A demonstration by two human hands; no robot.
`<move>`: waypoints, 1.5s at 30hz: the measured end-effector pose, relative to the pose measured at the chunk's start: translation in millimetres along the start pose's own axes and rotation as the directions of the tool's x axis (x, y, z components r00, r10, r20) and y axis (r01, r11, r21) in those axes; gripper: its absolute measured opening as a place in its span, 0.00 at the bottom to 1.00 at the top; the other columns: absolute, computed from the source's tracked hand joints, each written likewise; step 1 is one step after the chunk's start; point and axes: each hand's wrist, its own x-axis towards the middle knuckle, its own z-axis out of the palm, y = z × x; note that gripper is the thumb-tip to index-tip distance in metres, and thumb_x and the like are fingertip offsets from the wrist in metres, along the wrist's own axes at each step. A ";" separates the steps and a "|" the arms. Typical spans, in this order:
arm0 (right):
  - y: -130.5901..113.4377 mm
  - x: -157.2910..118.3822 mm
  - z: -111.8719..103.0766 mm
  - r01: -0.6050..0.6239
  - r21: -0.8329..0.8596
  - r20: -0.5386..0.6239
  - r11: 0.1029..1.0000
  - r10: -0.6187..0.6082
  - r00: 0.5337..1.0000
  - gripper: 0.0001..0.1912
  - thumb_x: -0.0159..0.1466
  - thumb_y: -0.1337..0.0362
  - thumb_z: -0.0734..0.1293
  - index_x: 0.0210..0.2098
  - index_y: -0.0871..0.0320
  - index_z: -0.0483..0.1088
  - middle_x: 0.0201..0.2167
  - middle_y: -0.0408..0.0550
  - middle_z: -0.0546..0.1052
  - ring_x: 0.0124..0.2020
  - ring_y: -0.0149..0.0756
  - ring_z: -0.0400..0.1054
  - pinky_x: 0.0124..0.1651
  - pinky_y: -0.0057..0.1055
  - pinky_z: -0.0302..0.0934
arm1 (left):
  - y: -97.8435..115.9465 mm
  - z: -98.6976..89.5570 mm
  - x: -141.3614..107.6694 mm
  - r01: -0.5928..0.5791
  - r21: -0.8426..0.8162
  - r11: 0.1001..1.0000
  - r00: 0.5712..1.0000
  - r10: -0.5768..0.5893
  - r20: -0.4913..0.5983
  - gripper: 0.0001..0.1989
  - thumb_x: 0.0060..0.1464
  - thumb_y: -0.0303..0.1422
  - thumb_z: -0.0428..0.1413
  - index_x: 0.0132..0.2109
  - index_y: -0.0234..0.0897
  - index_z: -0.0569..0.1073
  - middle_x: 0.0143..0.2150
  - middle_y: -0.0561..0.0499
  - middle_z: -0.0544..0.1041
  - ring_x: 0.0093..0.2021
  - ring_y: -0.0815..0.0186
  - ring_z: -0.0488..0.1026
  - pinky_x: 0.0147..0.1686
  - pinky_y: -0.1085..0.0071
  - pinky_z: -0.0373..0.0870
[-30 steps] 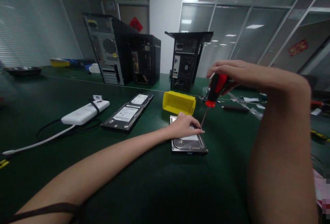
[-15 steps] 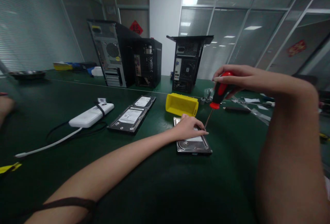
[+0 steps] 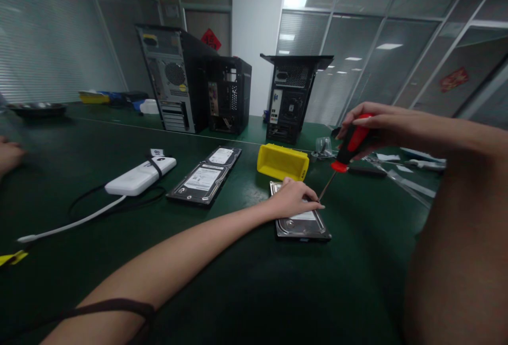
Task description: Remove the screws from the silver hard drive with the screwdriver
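My left hand (image 3: 292,198) lies across a silver hard drive (image 3: 305,230) on the dark green table, gripping it with curled fingers near its right edge. The hand covers much of the drive's label. My right hand (image 3: 383,125) is closed around the red and black handle of a screwdriver (image 3: 348,146). Its shaft slants down and left, and the tip is beside my left fingertips at the drive's right edge. Whether a screw sits under the tip is hidden. Just behind the drive, a yellow plastic bin (image 3: 282,162) rests on its side.
Another hard drive (image 3: 203,178) lies to the left, beside a white power strip (image 3: 138,177) with cables. Computer cases (image 3: 291,99) stand at the back. Clear plastic scraps and tools (image 3: 410,181) lie at right. Another person's hand (image 3: 10,155) shows at the left edge.
The screwdriver handle has swung to the right with my right hand, so the shaft leans more. Its tip stays by my left fingers. The whole view has shifted slightly.
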 end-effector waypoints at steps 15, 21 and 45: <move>-11.3 -4.1 -5.1 -0.056 -0.294 -0.036 0.954 0.048 0.998 0.26 0.59 0.44 0.68 0.42 0.61 0.71 0.38 0.57 0.79 0.34 0.40 0.76 0.37 0.34 0.68 | 0.1 1.6 2.5 0.060 -0.135 0.989 0.998 -0.065 -0.027 0.28 0.68 0.46 0.44 0.37 0.32 0.82 0.37 0.45 0.83 0.39 0.62 0.77 0.45 0.66 0.66; -15.7 -2.9 0.9 -0.111 -0.275 -0.068 0.955 0.096 0.993 0.26 0.59 0.42 0.67 0.39 0.61 0.71 0.37 0.57 0.79 0.33 0.37 0.75 0.36 0.32 0.70 | 1.0 0.3 4.1 0.099 -0.192 0.976 0.994 -0.104 -0.017 0.34 0.71 0.41 0.34 0.38 0.30 0.82 0.40 0.44 0.83 0.44 0.63 0.77 0.51 0.68 0.66; -8.7 7.8 6.2 0.071 -0.196 -0.002 0.978 -0.072 0.997 0.25 0.59 0.42 0.66 0.37 0.60 0.69 0.27 0.48 0.76 0.18 0.26 0.65 0.20 0.23 0.62 | 3.9 -2.5 5.4 0.075 -0.105 0.992 0.995 -0.068 0.068 0.36 0.71 0.43 0.32 0.39 0.32 0.82 0.42 0.45 0.82 0.45 0.61 0.75 0.58 0.59 0.59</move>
